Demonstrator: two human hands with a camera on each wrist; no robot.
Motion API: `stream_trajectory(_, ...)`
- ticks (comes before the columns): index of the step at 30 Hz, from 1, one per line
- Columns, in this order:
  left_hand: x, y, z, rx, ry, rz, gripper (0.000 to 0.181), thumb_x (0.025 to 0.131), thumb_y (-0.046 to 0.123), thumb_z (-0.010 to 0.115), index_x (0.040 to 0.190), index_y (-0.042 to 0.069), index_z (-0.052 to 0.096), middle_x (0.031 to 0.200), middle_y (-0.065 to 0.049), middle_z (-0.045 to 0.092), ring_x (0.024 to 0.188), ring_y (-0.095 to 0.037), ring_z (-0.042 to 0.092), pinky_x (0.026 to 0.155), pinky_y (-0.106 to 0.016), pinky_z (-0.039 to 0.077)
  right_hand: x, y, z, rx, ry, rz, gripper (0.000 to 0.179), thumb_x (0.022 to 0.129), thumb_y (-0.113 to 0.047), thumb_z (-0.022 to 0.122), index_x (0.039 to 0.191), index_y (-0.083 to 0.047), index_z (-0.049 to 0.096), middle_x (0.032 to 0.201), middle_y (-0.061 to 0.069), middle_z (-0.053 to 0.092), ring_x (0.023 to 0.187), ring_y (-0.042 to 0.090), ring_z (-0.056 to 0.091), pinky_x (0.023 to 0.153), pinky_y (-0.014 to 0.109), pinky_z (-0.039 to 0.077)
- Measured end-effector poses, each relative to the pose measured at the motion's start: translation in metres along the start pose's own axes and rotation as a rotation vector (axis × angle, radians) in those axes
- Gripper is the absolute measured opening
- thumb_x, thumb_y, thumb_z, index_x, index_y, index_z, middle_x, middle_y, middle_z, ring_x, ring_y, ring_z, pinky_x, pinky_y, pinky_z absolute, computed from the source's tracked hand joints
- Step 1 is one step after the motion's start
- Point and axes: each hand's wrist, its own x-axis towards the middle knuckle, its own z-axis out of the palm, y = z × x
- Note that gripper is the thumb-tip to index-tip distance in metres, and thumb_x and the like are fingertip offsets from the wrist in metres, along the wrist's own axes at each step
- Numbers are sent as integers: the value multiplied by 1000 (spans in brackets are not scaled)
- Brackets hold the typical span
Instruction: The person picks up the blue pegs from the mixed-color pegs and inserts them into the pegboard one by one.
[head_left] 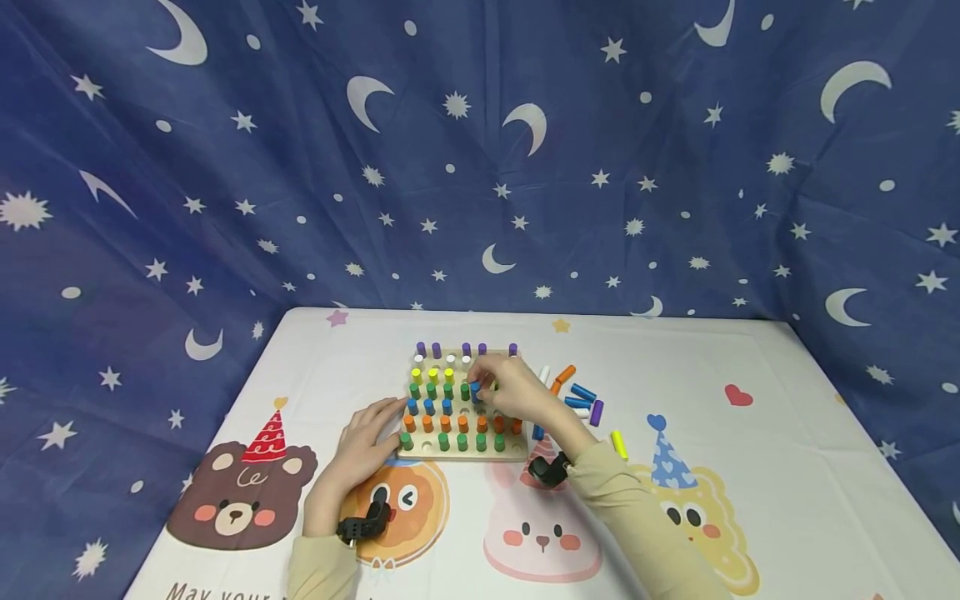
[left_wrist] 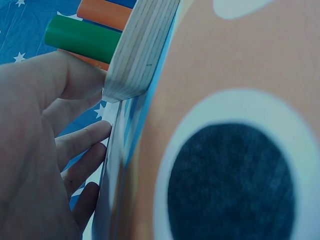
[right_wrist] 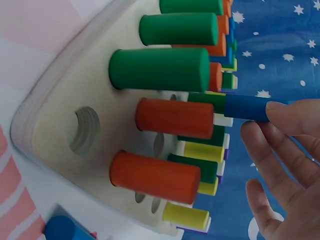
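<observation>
Blue peg (right_wrist: 247,107) is over the board (right_wrist: 50,120), just off centre twd 1 o'clock; my R hand (head_left: 517,388) pinches its upper end, prob. so the lower end's free. L hand (head_left: 363,440) is at the board's 9 o'clock edge, fingers loose, touching w/o gripping, prob. to steady it. Loose pegs (head_left: 583,392): worktop (head_left: 697,358), 3 o'clock, prob. for quick R-hand reach.

The right hand (head_left: 513,389) pinches with its fingers (right_wrist: 272,165), while the left hand (head_left: 366,446) rests loosely extended.
</observation>
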Motion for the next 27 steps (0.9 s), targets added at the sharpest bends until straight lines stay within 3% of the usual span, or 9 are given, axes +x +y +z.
stream_trajectory(10,1,0,-1,6,1,-1,54,93,20,54,146,21,42,150,-8,40,137,-36,31,105,-64,26,4,-2,10,-66,-8,-24,18,82,-1,68,96,-11,67,86,-2,67,80,11,58,77,30,48)
stream_trajectory(23,0,-1,0,-4,4,0,54,93,20,53,146,20,43,151,-10,39,137,-37,31,106,-65,24,7,6,21,-163,15,-80,20,80,-3,71,95,-15,69,83,-4,69,74,7,61,71,28,48)
stream_trajectory(27,0,-1,1,-8,1,1,54,93,20,53,146,21,42,151,-9,39,136,-37,31,105,-64,24,8,7,24,-187,25,-98,19,79,-4,72,95,-15,69,84,-4,70,74,8,62,82,33,45)
